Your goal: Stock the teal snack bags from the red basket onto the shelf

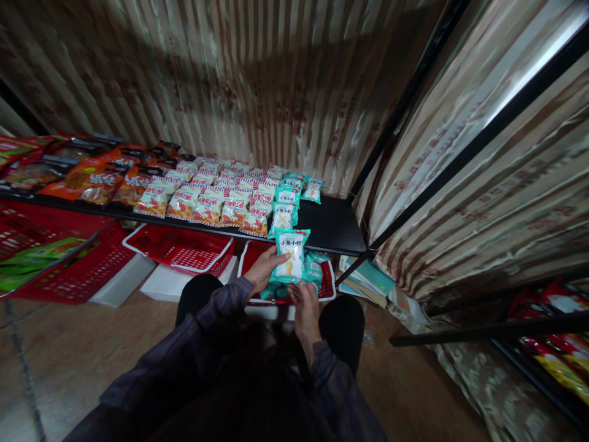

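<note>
Left hand (pixel 262 269): thumb over front, gripping left edge of teal-and-white snack bag (pixel 289 256), held upright above red basket (pixel 327 279). Right hand (pixel 305 304): fingers curled at bag's lower edge; whether pinching it, cannot tell. More teal bags (pixel 315 268) inside basket. Beyond, black shelf (pixel 334 224): column of teal packs (pixel 282 215) right of orange-and-white packs (pixel 207 205). Striped curtain (pixel 257 80) behind.

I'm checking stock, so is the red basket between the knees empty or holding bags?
Not empty: several teal bags show inside the red basket. How full, I can't tell; the left hand and its packet hide part.
</note>
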A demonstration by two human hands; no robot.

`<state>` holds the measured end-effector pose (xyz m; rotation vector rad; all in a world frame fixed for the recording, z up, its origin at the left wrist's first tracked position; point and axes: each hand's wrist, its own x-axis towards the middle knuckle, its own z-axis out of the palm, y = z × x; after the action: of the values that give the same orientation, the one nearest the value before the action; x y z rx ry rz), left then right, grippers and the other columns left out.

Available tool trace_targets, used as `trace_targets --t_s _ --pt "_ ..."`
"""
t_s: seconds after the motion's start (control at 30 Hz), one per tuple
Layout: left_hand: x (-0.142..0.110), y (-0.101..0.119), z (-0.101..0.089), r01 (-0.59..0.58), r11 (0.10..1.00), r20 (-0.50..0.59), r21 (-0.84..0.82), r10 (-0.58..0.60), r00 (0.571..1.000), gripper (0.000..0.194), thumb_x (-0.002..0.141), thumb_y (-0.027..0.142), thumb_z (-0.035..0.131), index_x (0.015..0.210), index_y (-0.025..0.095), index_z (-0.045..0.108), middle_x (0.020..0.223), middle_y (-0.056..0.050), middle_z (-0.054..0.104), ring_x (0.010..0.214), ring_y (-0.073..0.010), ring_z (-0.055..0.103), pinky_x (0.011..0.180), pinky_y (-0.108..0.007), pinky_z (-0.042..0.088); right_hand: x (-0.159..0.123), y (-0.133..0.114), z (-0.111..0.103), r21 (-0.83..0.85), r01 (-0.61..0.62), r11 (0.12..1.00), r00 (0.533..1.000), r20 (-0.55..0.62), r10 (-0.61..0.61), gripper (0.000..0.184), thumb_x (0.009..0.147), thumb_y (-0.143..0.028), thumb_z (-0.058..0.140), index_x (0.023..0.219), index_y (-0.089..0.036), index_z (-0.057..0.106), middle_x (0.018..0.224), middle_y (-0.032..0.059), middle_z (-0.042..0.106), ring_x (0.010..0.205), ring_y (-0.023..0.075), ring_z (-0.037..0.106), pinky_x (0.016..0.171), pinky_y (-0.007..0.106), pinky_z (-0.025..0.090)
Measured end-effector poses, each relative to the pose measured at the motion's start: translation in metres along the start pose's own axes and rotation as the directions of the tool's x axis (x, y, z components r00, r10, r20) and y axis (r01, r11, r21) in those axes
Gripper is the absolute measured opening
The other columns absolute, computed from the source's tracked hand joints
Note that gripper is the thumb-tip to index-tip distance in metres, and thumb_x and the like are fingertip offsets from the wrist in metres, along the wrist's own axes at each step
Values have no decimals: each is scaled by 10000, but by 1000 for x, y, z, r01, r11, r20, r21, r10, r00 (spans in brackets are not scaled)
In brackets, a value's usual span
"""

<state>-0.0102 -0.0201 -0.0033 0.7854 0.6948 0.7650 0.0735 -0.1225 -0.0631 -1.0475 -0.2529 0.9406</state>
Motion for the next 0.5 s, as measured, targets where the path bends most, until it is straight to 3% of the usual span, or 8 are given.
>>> trace_targets --t_s 0.17,0.3,0.5 --pt "0 -3 0 43 998 62 40 -45 997 557 610 231 850 1113 127 634 1016 -121 734 820 -225 713 746 -319 560 24 -21 -5 -84 64 994 995 -71 -70 384 722 -503 676 973 -213 703 1083 28 702 991 163 639 810 275 513" --pt "-1 -8 0 73 994 123 86 -83 989 614 567 262 879 1113 128 631 1024 -129 731 817 -225 711 729 -309 555 48 -37 0 -76 92 993 995 -22 -94 451 668 -522 724 967 -185 705 947 36 729 829 152 655 752 274 512" --pt "-1 -13 -2 73 988 166 138 -95 982 649 560 282 885 1136 147 619 1022 -123 731 815 -220 708 750 -330 554 66 -50 6 -65 121 990 992 -31 -124 381 574 -478 796 800 -188 693 770 -9 716 682 110 617 658 226 486"
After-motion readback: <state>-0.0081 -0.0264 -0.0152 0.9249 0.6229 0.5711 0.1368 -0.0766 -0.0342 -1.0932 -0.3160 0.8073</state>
